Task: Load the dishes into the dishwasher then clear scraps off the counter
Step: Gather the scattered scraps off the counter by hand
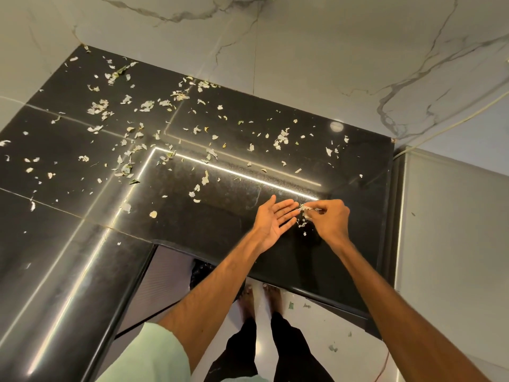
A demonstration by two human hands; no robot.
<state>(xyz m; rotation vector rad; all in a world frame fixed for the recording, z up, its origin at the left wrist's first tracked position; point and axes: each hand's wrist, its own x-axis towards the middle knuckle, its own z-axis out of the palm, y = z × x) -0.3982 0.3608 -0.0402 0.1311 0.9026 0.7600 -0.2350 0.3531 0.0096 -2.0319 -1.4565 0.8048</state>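
Observation:
Pale vegetable scraps (pixel 143 125) lie scattered over the black L-shaped counter (pixel 82 238), thickest at the back left corner. My left hand (pixel 272 220) lies flat and palm up on the counter near its front edge, fingers straight. Just right of it, my right hand (pixel 329 220) pinches a small clump of scraps (pixel 305 210) at the left hand's fingertips. A few loose bits (pixel 303 226) lie under the two hands. No dishes or dishwasher show in this view.
Marble-patterned walls (pixel 303 51) close the counter at the back. A grey appliance side (pixel 451 230) stands at the right end. Below the counter edge are my bare feet and some fallen scraps (pixel 332 348) on the white floor.

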